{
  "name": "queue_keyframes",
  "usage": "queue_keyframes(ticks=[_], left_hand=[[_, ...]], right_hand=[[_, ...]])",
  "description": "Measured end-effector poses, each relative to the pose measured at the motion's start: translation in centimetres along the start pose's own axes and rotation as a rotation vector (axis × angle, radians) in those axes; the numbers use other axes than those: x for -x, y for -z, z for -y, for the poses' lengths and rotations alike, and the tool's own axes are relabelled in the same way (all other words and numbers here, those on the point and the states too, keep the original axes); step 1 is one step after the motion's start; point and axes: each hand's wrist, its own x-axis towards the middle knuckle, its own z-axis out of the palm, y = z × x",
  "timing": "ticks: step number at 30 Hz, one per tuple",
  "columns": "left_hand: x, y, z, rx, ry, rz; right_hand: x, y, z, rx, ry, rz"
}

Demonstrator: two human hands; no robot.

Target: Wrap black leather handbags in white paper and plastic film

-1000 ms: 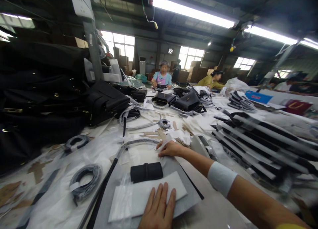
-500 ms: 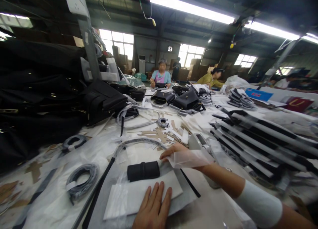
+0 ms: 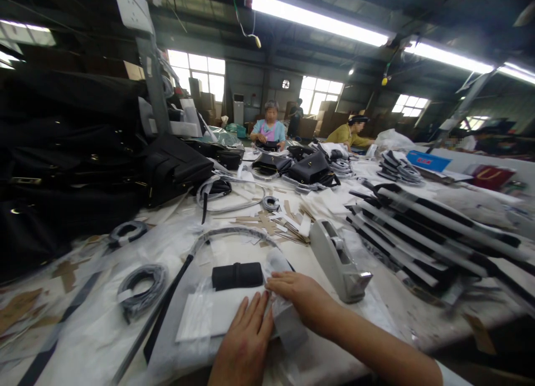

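Crowding around a black roll (image 3: 237,275)

Just below the roll, the left hand (image 3: 246,337) is pressing flat on a folded white sheet (image 3: 203,314), its fingers straight and nearly together. Right of the roll, the right hand (image 3: 307,299) is leaning over a clear strip (image 3: 293,326), fingers close together; whether they are gripping it, I cannot tell. Farther right of the roll, a grey tape dispenser (image 3: 332,257) is standing near the right forearm, and stacked straps (image 3: 412,230) are spreading behind. Beyond the roll, card strips (image 3: 267,220) are lying scattered; to its left, a wrapped coil (image 3: 142,303) is resting.
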Motion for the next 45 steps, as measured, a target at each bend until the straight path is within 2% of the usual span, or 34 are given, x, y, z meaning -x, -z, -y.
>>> queue_keyframes(ticks=[2, 5, 12, 15, 18, 20, 24, 26, 31, 35, 40, 45], left_hand=[[0.1, 0.1, -0.1, 0.051, 0.031, 0.006], [0.3, 0.3, -0.3, 0.129, 0.116, 0.011], [0.5, 0.8, -0.4, 0.317, 0.294, 0.038], [0.4, 1.1, -0.1, 0.322, 0.192, 0.022], [0.4, 1.3, 0.2, 0.305, 0.06, 0.036], [0.5, 1.4, 0.3, 0.31, 0.06, 0.085], [0.3, 1.7, 0.1, 0.357, 0.126, 0.131], [0.2, 2.0, 0.0, 0.376, 0.183, 0.148], [-0.2, 2.8, -0.2, 0.361, 0.287, 0.221], [-0.5, 3.5, -0.3, 0.321, 0.295, 0.264], [-0.9, 3.8, -0.4, 0.341, 0.244, 0.266], [-1.1, 3.8, -0.3, 0.323, 0.301, 0.293]], right_hand=[[0.7, -0.1, 0.5, -0.001, -0.008, -0.029], [2.0, -0.2, 1.6, -0.014, 0.02, -0.14], [5.6, -1.8, 3.9, 0.07, 0.224, -0.397], [6.5, -2.5, 4.5, 0.095, 0.28, -0.456], [7.9, -2.7, 4.9, 0.015, 0.293, -0.481], [9.4, -3.1, 5.0, -0.074, 0.176, -0.53], [12.9, -4.9, 4.6, -0.211, -0.325, -0.678], [14.0, -6.2, 4.6, -0.206, -0.384, -0.61], [13.9, -7.9, 5.2, -0.083, -0.274, -0.353], [12.6, -7.2, 5.2, -0.09, -0.224, -0.245], [11.9, -5.8, 4.1, -0.266, -0.143, -0.178], [11.2, -4.9, 3.0, -0.383, -0.054, -0.112]])
